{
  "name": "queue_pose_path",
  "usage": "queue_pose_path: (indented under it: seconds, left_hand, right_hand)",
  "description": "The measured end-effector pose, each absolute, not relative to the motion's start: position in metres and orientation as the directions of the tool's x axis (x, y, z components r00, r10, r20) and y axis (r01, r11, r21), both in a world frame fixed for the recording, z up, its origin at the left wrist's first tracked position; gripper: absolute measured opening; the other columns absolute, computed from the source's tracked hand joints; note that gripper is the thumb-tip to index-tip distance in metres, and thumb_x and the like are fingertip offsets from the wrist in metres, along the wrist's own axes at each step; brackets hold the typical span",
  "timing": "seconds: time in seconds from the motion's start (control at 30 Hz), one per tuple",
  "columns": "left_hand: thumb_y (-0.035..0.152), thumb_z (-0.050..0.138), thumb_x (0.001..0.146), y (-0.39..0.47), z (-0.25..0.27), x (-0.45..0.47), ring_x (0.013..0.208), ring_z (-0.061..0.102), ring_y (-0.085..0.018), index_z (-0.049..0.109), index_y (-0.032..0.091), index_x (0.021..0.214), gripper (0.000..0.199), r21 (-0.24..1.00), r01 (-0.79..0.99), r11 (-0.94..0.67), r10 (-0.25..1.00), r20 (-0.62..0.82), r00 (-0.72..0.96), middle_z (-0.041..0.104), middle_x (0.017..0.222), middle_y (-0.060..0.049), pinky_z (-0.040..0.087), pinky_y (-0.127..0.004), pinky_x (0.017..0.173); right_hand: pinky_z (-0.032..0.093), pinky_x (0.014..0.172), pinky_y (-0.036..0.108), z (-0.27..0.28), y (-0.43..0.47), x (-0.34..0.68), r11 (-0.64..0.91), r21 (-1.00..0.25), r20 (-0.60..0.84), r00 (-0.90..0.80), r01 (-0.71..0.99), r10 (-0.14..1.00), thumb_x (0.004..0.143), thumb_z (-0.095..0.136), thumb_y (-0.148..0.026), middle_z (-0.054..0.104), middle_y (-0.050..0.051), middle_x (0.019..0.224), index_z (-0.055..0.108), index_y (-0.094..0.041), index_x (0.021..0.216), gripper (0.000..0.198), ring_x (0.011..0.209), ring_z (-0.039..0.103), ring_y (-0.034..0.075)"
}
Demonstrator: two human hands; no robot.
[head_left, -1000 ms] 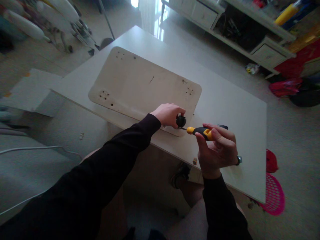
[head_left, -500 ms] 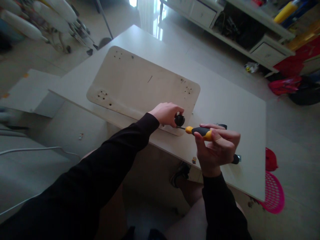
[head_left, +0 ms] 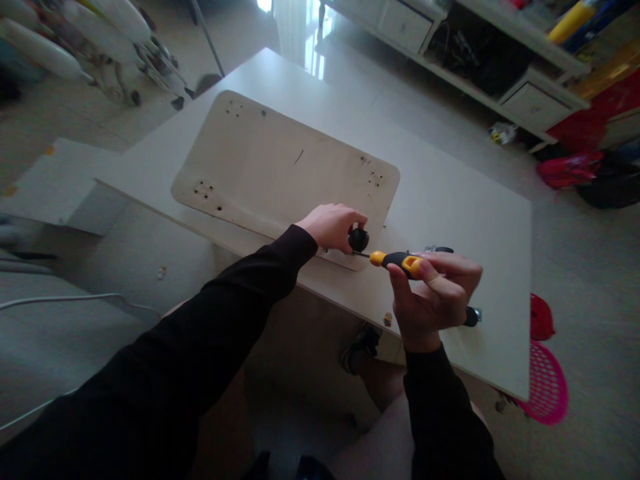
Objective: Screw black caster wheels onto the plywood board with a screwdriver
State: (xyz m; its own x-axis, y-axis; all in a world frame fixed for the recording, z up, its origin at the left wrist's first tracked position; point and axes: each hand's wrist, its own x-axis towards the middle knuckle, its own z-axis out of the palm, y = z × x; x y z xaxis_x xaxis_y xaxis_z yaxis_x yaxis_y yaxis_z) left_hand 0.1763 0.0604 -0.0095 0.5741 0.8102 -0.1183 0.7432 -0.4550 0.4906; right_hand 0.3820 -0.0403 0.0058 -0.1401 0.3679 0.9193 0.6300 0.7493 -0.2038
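Note:
My left hand (head_left: 334, 227) grips a black caster wheel (head_left: 359, 239) at the near right corner of a cream board (head_left: 260, 160). The board has rounded corners and clusters of small holes at its other corners. In my right hand (head_left: 435, 290) is a yellow and black screwdriver (head_left: 400, 261), its shaft pointing left to the foot of the caster. The screwdriver's tip and the caster's mounting plate are mostly hidden by my left fingers. Beyond my right hand lies another caster (head_left: 443, 250), partly covered; one more black caster (head_left: 472, 317) with a metal plate sits beside the wrist.
The board lies on a white table (head_left: 490, 233). A small sticker (head_left: 388, 320) is near the table's front edge. A pink perforated basket (head_left: 547, 383) and a red object (head_left: 541, 317) stand off the right end. A white cabinet (head_left: 405, 27) is behind.
The screwdriver handle has turned in my right hand, and my fingers have shifted on it slightly. My left hand stays on the caster.

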Motion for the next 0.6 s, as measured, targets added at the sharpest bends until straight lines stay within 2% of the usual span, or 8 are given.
queue_pose_path:
  seconds: [0.13, 0.23, 0.33, 0.43, 0.53, 0.6]
  left_hand:
    - [0.035, 0.084, 0.069, 0.0598, -0.0083, 0.1766, 0.097, 0.074, -0.025, 0.078, 0.028, 0.111, 0.044, 0.473, 0.753, -0.457, 0.814, -0.118, 0.568, 0.082, 0.112, -0.003, 0.049, -0.031, 0.076]
    - [0.036, 0.084, 0.070, 0.0599, -0.0084, 0.1766, 0.096, 0.074, -0.025, 0.077, 0.028, 0.108, 0.040, 0.471, 0.748, -0.467, 0.812, -0.107, 0.574, 0.082, 0.111, -0.003, 0.047, -0.030, 0.072]
    - [0.037, 0.084, 0.069, 0.0604, -0.0093, 0.1765, 0.096, 0.074, -0.024, 0.077, 0.028, 0.107, 0.039, 0.476, 0.743, -0.470, 0.810, -0.101, 0.577, 0.082, 0.111, -0.003, 0.046, -0.030, 0.071]
    - [0.037, 0.085, 0.069, 0.0605, -0.0094, 0.1766, 0.095, 0.074, -0.024, 0.076, 0.028, 0.106, 0.039, 0.480, 0.742, -0.468, 0.810, -0.103, 0.578, 0.082, 0.110, -0.002, 0.046, -0.029, 0.071]
    - [0.037, 0.085, 0.069, 0.0602, -0.0085, 0.1767, 0.095, 0.074, -0.024, 0.077, 0.028, 0.106, 0.039, 0.485, 0.741, -0.464, 0.812, -0.100, 0.575, 0.082, 0.111, -0.002, 0.046, -0.029, 0.072]
    - [0.037, 0.085, 0.069, 0.0602, -0.0084, 0.1767, 0.096, 0.074, -0.024, 0.077, 0.028, 0.107, 0.040, 0.488, 0.739, -0.464, 0.812, -0.098, 0.575, 0.082, 0.112, -0.003, 0.047, -0.030, 0.073]
  right_hand:
    - [0.069, 0.083, 0.043, 0.0051, -0.0425, 0.3799, 0.784, -0.314, 0.866, -0.177, 0.535, 0.468, 0.092, 0.064, -0.016, 0.071, 0.010, 0.125, 0.060, -0.023, 0.130, 0.039, 0.112, 0.076, 0.024]
    - [0.067, 0.079, 0.037, 0.0075, -0.0429, 0.3781, 0.766, -0.247, 0.880, -0.193, 0.593, 0.433, 0.088, 0.073, -0.014, 0.073, 0.007, 0.116, 0.061, -0.023, 0.123, 0.038, 0.103, 0.077, 0.020]
    - [0.064, 0.074, 0.032, 0.0079, -0.0412, 0.3791, 0.731, -0.185, 0.919, -0.148, 0.656, 0.365, 0.080, 0.086, -0.019, 0.067, 0.001, 0.102, 0.063, -0.025, 0.111, 0.039, 0.089, 0.072, 0.015]
    - [0.066, 0.077, 0.037, 0.0061, -0.0410, 0.3797, 0.760, -0.215, 0.908, -0.161, 0.613, 0.387, 0.085, 0.080, -0.024, 0.068, 0.005, 0.109, 0.064, -0.023, 0.117, 0.036, 0.097, 0.073, 0.019]
    - [0.070, 0.084, 0.044, 0.0053, -0.0426, 0.3774, 0.786, -0.271, 0.866, -0.215, 0.555, 0.451, 0.092, 0.064, -0.017, 0.071, 0.011, 0.123, 0.060, -0.022, 0.131, 0.039, 0.112, 0.076, 0.024]
    - [0.070, 0.083, 0.042, 0.0057, -0.0423, 0.3757, 0.781, -0.246, 0.869, -0.226, 0.574, 0.440, 0.091, 0.068, -0.015, 0.072, 0.009, 0.119, 0.060, -0.025, 0.131, 0.041, 0.108, 0.078, 0.022]
